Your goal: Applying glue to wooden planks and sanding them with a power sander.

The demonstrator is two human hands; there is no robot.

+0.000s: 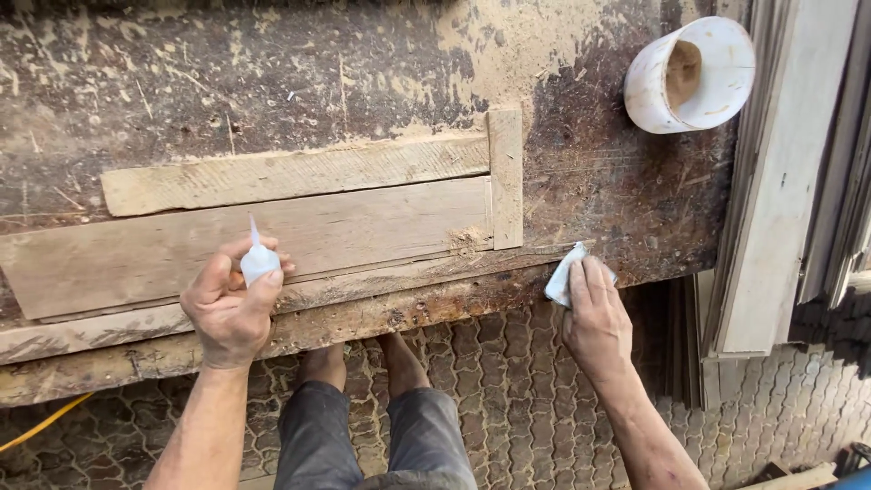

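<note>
Dark grey trousers (363,436) and two bare feet (363,363) fill the view at six o'clock, standing on interlocking paving (508,381) below the front edge of a worn, glue-stained workbench (272,73). At about eight o'clock the left hand (231,308) is closed around a small white glue bottle (259,259), its thin nozzle pointing up toward twelve and hovering over the near edge of a long pale board (272,240) that lies flat on the bench. A second, narrower board (290,172) lies just beyond it, touching along its far edge, and a short upright strip (505,177) butts against both boards' ends at about one o'clock from the bottle. At four o'clock the right hand (594,313) presses a crumpled white rag (562,272) against the bench edge, fingers folded over it so that it is pinned rather than loose. A white plastic pipe fitting (689,73) lies on its side at two o'clock, well apart from both hands, and pale planks (771,181) lean at three o'clock. A yellow cord (41,422) trails across the paving at eight o'clock. Judging from the pose, gluing along the board's edge would go best with the nozzle tipped down close to the seam, squeezed gently so the bead stays thin and even, and with the rag kept near enough to catch any squeeze-out before it sets. Whether the nozzle is capped is too small to tell.
</note>
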